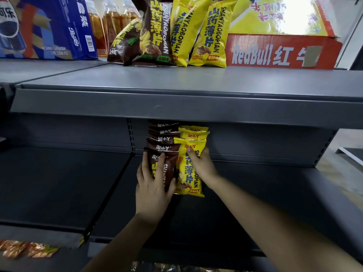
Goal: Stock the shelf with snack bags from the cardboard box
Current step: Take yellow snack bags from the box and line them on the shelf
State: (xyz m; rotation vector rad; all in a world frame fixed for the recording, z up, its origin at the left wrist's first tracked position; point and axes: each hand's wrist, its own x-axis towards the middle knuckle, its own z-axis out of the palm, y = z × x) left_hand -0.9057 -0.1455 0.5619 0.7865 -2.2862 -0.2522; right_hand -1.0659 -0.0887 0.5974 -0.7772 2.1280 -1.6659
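Observation:
On the middle grey shelf stand two rows of snack bags. My left hand grips the front brown bag of a row of several brown bags. My right hand holds the front yellow bag from its right side, thumb across the front; two more yellow bags stand behind it. On the upper shelf lean brown bags and yellow bags of the same snack. The cardboard box is out of view.
The upper shelf also carries a blue Pepsi carton, drink bottles and a red RedBull tray. A divider splits the middle shelf. Small orange packets lie on the lower shelf at bottom left.

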